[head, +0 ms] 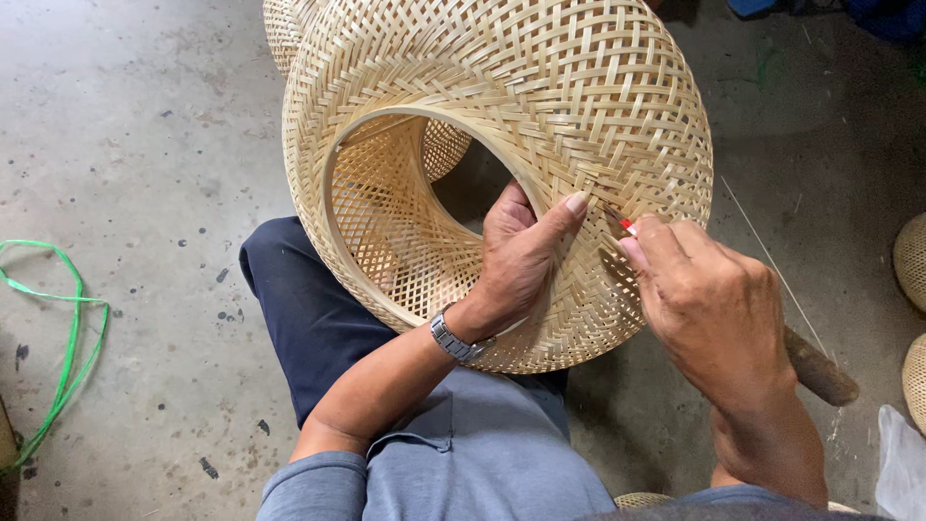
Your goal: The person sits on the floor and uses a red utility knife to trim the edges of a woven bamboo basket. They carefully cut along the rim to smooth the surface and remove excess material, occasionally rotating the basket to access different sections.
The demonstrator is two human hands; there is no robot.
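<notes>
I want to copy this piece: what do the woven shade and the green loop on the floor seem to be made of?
Woven shade: pale, matte flat strips, probably split bamboo or cane, in an open crisscross weave. Green loop: thin, glossy band, likely plastic strapping.

Woven bamboo basket (540, 106) resting on my lap, my left hand (516, 256) gripping its open rim, thumb laid on the weave, my right hand (709, 309) pinching a small red-tipped tool (624, 223) against the weave, green strap (58, 338) on concrete floor (145, 145), wooden handle (820, 371) nearby
</notes>
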